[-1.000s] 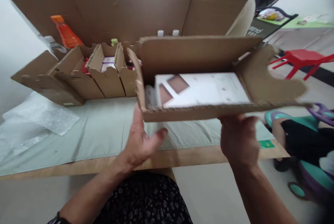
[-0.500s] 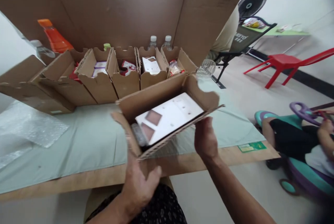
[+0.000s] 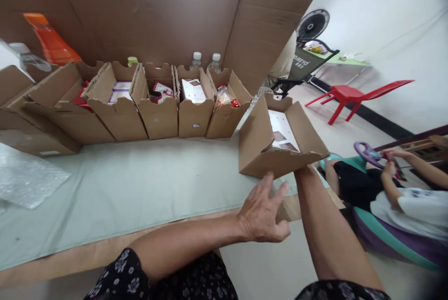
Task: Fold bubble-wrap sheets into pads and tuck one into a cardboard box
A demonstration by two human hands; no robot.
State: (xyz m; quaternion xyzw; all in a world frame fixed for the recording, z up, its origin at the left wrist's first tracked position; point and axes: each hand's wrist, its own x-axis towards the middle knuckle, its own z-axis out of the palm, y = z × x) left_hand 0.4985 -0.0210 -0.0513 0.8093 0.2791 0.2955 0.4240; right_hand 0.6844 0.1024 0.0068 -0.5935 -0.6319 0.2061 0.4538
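A cardboard box [image 3: 257, 150] sits tilted at the right end of the table, open at the top. Inside it lies a white carton [image 3: 283, 129] with brown squares printed on it. My right hand [image 3: 304, 172] supports the box at its right side from below; its fingers are hidden behind the cardboard. Just in front of the box is my left hand [image 3: 262, 211], fingers spread and holding nothing. Its fingertips come close to the lower front edge; whether they touch I cannot tell.
Several open cardboard boxes [image 3: 159, 120] stand in a row on the cloth-covered table [image 3: 140, 183], with bottles [image 3: 196, 59] behind them. Bubble wrap [image 3: 31, 176] lies left. A tall cardboard panel [image 3: 150, 15] rises behind. Right of the table, a person [image 3: 395, 202] sits near a red chair [image 3: 345, 92].
The box with the white carton has moved right and turned, from mid-table to the table's right end. My left hand has come off it and followed to the right. The view has shifted.
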